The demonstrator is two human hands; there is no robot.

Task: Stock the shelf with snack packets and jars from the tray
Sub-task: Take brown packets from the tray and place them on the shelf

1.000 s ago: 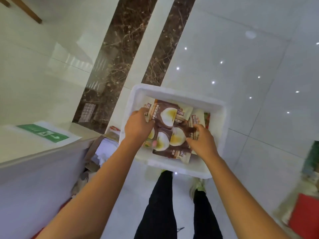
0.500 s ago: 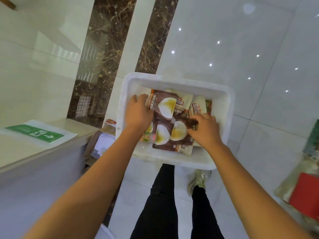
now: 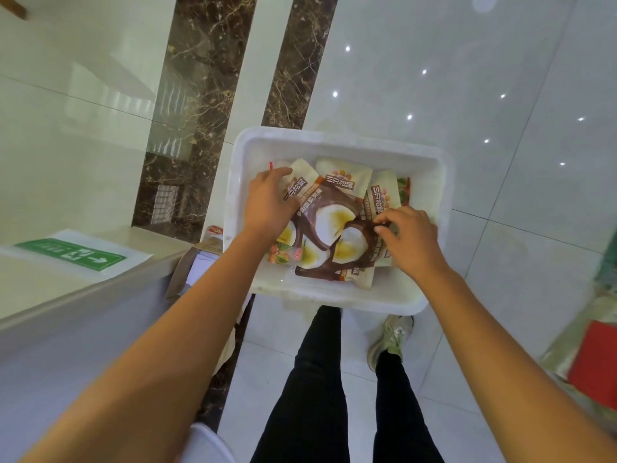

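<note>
Packets [image 3: 329, 215] overlap in tray [image 3: 337, 140]; lower ones hidden.

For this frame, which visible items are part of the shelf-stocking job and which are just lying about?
Job: white tray; snack packets; left hand and right hand, both on the packets.

Lying about: green sign; cardboard scraps; red item.

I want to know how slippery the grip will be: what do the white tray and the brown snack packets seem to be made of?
The white tray looks like moulded plastic, semi-matte and slightly translucent, with rounded corners and a rolled rim. The brown snack packets look like glossy printed plastic film, probably laminated: they crease and catch highlights. Both hands, left and right, rest on them.
</note>
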